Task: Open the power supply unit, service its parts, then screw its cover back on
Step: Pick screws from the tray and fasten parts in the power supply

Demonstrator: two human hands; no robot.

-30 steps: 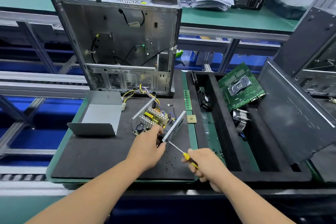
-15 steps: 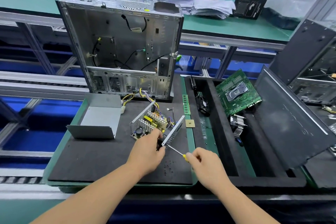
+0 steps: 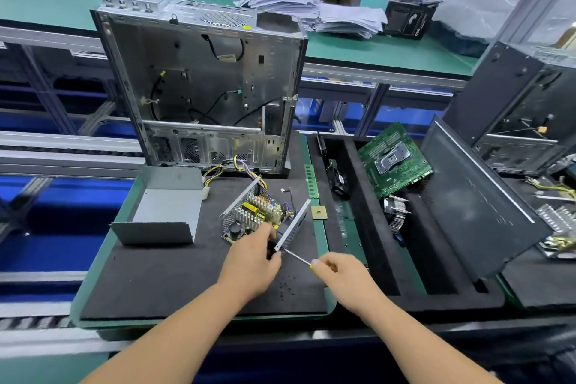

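Cover (image 3: 168,206) off, PSU (image 3: 258,215) open; left hand (image 3: 252,262) gripped it, right hand (image 3: 338,274) held screwdriver (image 3: 296,257). Servicing underway; re-covering left.

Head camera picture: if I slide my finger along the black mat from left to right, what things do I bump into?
Grey metal cover → open power supply → left hand → screwdriver → right hand → fan → green circuit board → big dark panel.

green motherboard (image 3: 394,160) leans beside empty computer case (image 3: 202,87).
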